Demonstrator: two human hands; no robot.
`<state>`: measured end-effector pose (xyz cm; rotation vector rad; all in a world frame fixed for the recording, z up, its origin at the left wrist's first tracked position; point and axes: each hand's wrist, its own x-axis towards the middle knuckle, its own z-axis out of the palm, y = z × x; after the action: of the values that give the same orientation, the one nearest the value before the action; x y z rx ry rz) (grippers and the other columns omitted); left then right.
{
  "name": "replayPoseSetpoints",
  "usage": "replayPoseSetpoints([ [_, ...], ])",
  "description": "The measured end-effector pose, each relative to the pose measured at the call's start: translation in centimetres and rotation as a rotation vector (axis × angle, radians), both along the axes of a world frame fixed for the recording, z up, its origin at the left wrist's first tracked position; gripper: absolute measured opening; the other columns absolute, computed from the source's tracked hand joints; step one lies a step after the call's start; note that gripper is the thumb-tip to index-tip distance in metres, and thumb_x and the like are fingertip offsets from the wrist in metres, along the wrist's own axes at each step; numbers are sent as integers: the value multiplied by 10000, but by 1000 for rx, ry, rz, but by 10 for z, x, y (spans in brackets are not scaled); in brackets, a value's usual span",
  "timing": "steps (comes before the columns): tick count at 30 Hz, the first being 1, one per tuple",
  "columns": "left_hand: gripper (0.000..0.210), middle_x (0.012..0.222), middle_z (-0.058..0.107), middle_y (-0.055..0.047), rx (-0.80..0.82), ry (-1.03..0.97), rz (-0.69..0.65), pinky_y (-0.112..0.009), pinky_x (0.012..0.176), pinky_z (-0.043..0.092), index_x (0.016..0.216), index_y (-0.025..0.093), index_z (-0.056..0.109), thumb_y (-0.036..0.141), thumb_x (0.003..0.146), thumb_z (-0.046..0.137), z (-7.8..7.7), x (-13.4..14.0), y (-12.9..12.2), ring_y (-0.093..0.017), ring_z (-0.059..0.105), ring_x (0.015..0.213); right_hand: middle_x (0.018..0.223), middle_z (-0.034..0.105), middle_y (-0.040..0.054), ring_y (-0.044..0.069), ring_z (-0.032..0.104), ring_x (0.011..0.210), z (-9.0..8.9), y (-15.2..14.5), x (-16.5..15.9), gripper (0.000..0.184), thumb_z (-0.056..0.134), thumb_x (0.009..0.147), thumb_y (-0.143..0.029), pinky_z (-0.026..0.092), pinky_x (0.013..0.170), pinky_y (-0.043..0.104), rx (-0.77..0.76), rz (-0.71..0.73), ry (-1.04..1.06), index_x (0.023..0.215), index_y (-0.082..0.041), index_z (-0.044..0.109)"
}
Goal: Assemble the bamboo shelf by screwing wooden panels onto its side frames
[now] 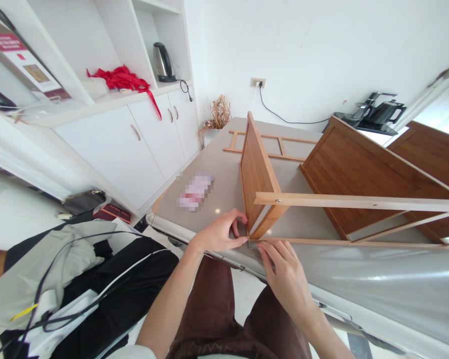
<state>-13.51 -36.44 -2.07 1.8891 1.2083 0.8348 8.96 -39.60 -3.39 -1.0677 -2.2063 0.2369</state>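
Observation:
A wooden shelf unit (381, 179) lies on its side on the grey-topped table, its boards standing upright between two long rails (333, 201). My left hand (221, 233) is at the lower front corner of the nearest board (255, 172), thumb and forefinger closed around that corner. Just right of it, my right hand (284, 259) pinches a small thin metal piece (253, 244), which looks like a hex key, against the end of the lower rail (307, 242). A screw head (279, 201) shows in the upper rail. My fingers partly hide the lower joint.
A loose ladder-like wooden frame (280, 147) lies behind the unit on the table (168, 204). A blurred pinkish rectangular item (196, 192) rests left of my hands. White cabinets (112, 144) stand at left, with a kettle (163, 62) and red ribbon (123, 79).

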Motion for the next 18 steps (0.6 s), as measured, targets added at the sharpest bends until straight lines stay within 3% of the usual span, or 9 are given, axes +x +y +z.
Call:
replayPoseSetpoints([
  [8, 378, 812, 593, 30, 8, -6, 13, -302, 739, 490, 1086, 221, 512, 283, 771, 713, -1, 0, 0, -151, 623, 709, 921, 665, 63, 219, 597, 886, -4, 4, 7, 166, 495, 990, -197, 495, 821, 390, -49, -4, -10, 998, -219, 660],
  [18, 360, 947, 607, -2, 1, -7, 8, -291, 742, 491, 1084, 224, 502, 262, 783, 697, -1, 0, -1, -136, 607, 730, 995, 651, 56, 226, 592, 961, -4, 10, 13, 159, 515, 984, -198, 504, 841, 384, -152, 50, 3, 1077, -240, 638],
])
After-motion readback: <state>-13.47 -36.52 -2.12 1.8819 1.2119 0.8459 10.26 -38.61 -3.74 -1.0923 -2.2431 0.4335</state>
